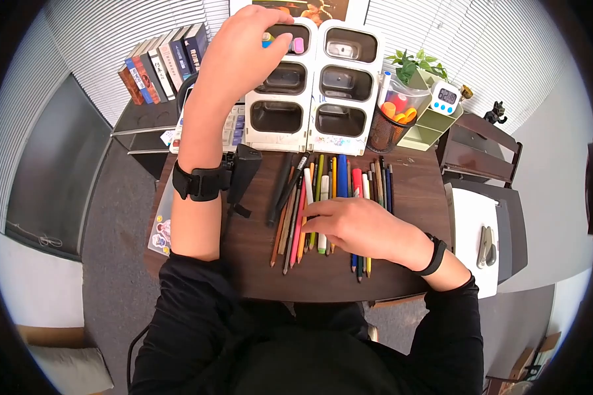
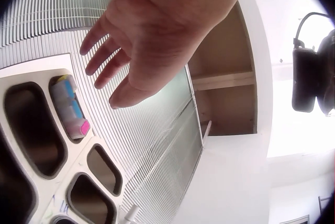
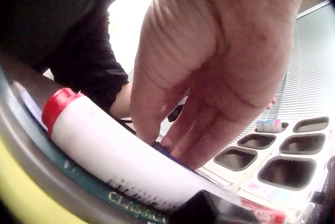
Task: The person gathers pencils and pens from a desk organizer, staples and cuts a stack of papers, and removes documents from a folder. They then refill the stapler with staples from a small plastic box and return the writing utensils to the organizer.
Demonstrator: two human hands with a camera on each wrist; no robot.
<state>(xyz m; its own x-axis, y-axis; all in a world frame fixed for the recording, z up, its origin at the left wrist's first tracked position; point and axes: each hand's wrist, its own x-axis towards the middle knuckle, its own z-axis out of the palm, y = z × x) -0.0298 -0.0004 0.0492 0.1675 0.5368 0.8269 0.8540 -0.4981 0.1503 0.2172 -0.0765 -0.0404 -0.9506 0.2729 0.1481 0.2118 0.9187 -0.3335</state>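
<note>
My left hand [image 1: 244, 56] hovers over the far left compartment of the white organizer [image 1: 308, 125], fingers apart and nothing in them. Below it in that compartment lie highlighters [image 2: 70, 106], one with a pink end [image 1: 298, 45]. In the left wrist view, the thumb and fingers stand clear of them. My right hand [image 1: 359, 227] reaches down over the row of pens and pencils, fingertips among them near a pink pencil [image 1: 298, 234] and a green-tipped white marker [image 1: 324, 197]. A red-capped white marker [image 3: 120, 145] partly hides those fingertips in the right wrist view; I cannot tell whether they pinch anything.
Right of the organizer stand a mesh pen cup [image 1: 383, 131], a green shelf [image 1: 435, 108] and a white timer [image 1: 445, 97]. A keyboard [image 1: 234, 125] lies on the left. Black pens [image 1: 281, 191] lie left of the pencils on the wooden desk [image 1: 415, 197].
</note>
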